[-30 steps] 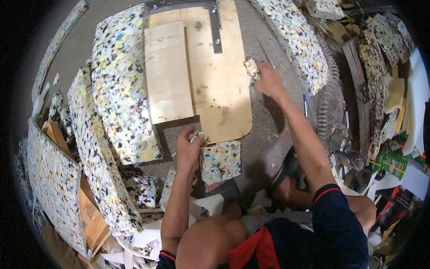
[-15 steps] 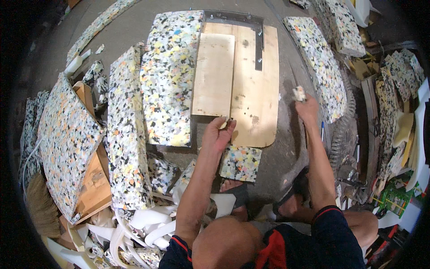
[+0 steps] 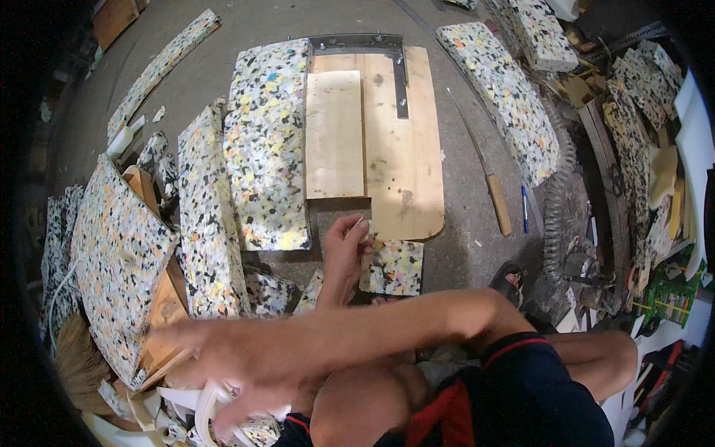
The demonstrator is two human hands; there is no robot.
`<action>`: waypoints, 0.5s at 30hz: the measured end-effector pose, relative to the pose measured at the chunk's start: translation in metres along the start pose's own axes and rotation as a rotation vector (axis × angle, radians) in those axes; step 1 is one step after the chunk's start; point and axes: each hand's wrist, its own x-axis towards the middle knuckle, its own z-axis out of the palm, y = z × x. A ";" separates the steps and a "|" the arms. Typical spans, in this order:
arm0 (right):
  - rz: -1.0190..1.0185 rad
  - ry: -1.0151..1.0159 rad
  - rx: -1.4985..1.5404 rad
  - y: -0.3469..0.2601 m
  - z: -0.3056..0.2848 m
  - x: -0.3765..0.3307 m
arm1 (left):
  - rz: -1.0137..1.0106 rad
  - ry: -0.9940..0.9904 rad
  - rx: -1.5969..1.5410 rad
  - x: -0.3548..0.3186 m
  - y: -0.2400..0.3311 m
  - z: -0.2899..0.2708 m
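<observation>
My left hand [image 3: 347,242] is closed in a pinch just below the short wooden board [image 3: 333,134]. Something small and pale shows at its fingertips, too small to name. Beneath and beside that hand lies a square piece of speckled foam [image 3: 395,267]. My right arm crosses over to the left in front of me. The right hand [image 3: 231,365], blurred, has its fingers spread and nothing visible in them, above white foam offcuts [image 3: 212,406]. A larger wooden panel [image 3: 410,156] with a black metal bracket [image 3: 402,82] lies under the short board.
A long knife [image 3: 497,203] with a wooden handle lies on the floor at right, beside a blue pen [image 3: 524,208]. Speckled foam slabs [image 3: 268,149] flank the panel. A coiled hose [image 3: 558,194] runs along the right. A brush [image 3: 78,357] stands lower left.
My right hand has swung from the right side across to the lower left; the small foam scrap it held is no longer seen. My left hand has drawn back slightly from the panel.
</observation>
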 end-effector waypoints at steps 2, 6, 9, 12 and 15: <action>-0.058 -0.096 -0.114 0.007 -0.011 -0.017 | 0.039 0.016 0.254 -0.018 0.004 -0.021; 0.204 -0.249 -0.548 0.065 -0.120 -0.116 | 0.314 0.028 1.161 -0.064 0.032 -0.050; 0.485 -0.585 -0.844 0.076 -0.208 -0.212 | 0.446 0.056 1.682 -0.085 0.067 -0.051; 0.767 -0.475 -0.908 0.056 -0.261 -0.286 | 0.424 0.186 1.375 -0.059 0.104 -0.038; 0.890 -0.281 -0.878 0.032 -0.273 -0.337 | 0.836 0.390 1.068 0.025 0.144 -0.015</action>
